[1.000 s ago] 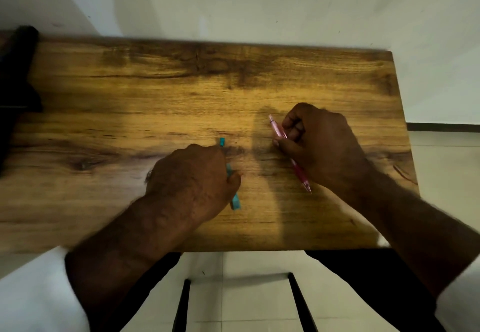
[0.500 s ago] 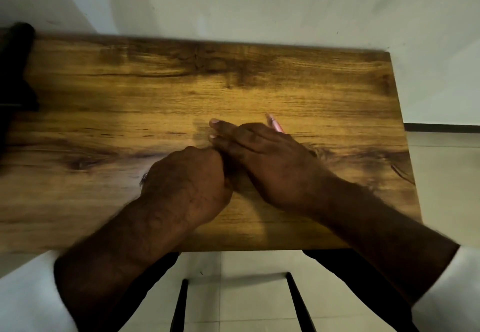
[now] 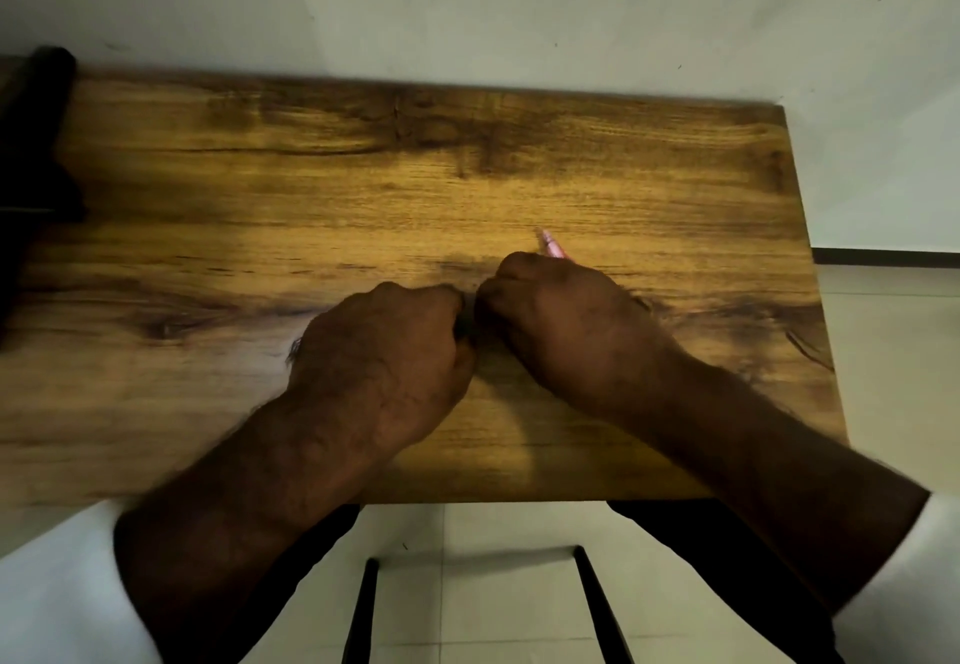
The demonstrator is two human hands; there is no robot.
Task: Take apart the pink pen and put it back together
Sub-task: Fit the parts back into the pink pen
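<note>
Only the far end of the pink pen (image 3: 549, 245) shows; it lies on the wooden table (image 3: 260, 206), and the rest is hidden behind my right hand (image 3: 566, 336). That hand is curled into a fist just in front of the pen's tip. My left hand (image 3: 384, 367) is also closed, its knuckles touching the right hand's. A dark sliver of something (image 3: 465, 321) shows in the gap between the two fists, where the teal pen lay. The teal pen itself is covered by the hands.
A dark object (image 3: 36, 143) sits at the table's left edge. The table's back edge meets a pale wall. Its right edge drops to a tiled floor, and black chair or table legs (image 3: 358, 611) show below the near edge.
My right hand left the pink pen, swung left over the teal pen and has curled into a fist against my left hand. The pink pen stayed where it lay. The teal pen is now covered.
</note>
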